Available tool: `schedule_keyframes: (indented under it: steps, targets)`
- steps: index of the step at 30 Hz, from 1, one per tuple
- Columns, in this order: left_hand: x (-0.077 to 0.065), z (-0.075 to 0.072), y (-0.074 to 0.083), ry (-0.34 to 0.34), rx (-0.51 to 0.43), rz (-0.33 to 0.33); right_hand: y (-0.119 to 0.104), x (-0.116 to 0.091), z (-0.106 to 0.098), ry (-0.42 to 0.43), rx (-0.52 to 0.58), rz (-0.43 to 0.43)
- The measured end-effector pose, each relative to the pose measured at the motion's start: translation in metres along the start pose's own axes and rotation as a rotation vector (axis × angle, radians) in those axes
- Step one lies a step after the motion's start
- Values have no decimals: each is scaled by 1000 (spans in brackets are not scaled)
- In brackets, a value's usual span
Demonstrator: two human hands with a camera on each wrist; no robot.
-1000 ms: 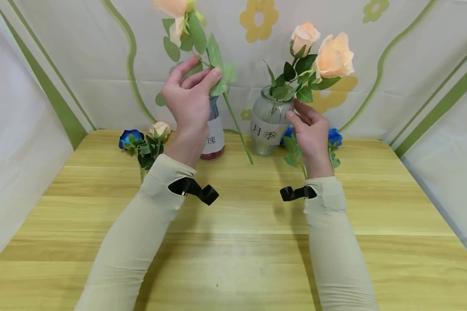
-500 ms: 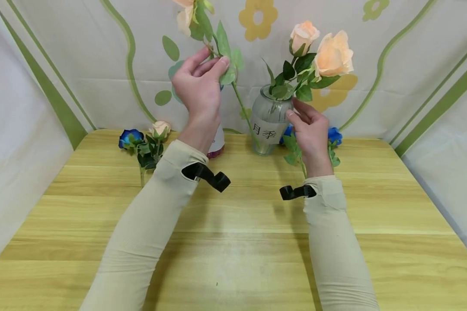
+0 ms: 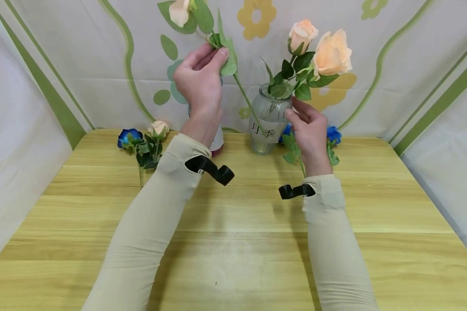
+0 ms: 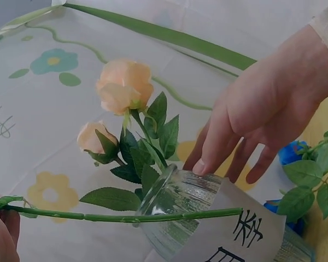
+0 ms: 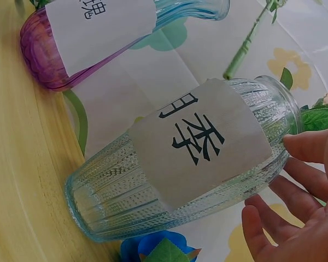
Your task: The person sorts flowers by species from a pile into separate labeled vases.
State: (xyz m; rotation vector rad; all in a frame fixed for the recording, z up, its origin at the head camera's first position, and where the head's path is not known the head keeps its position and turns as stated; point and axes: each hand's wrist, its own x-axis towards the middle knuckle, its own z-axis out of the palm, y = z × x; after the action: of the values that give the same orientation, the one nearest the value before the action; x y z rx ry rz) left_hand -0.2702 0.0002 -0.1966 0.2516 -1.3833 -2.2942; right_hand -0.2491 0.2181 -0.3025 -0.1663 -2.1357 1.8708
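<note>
My left hand point(image 3: 200, 75) pinches a peach rose by its leafy upper stem, its petals point(image 3: 179, 13) partly cut off by the top of the head view. The bare green stem point(image 3: 245, 96) slants down to the right and overlaps a clear glass vase point(image 3: 259, 113). In the left wrist view the lower stem point(image 4: 136, 217) crosses in front of that vase's mouth and label. Two peach roses point(image 3: 332, 54) stand in the vase. My right hand point(image 3: 311, 134) holds the vase near its neck, thumb at the front; its fingers point(image 5: 300, 194) reach along the far side.
A blue-and-purple vase point(image 5: 49, 54) with a paper label stands left of the clear one, mostly behind my left forearm. Blue roses point(image 3: 333, 135) lie behind my right hand. At the left are a blue rose point(image 3: 129, 138) and a small peach rose point(image 3: 158, 128) on the wooden table point(image 3: 233, 250).
My left hand has moved right and up with the peach rose, bringing the stem's lower end across the front of the clear vase. The right hand stays at the vase.
</note>
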Motion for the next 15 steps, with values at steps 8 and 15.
schedule_keyframes:
  steps: [8, 15]
  targets:
    - [4, 5, 6, 51, -31, -20, -2, -1, -1, -6, 11, 9]
    - [10, 5, 11, 58, -141, -4, -1, -1, 0, -6, 17, 2]
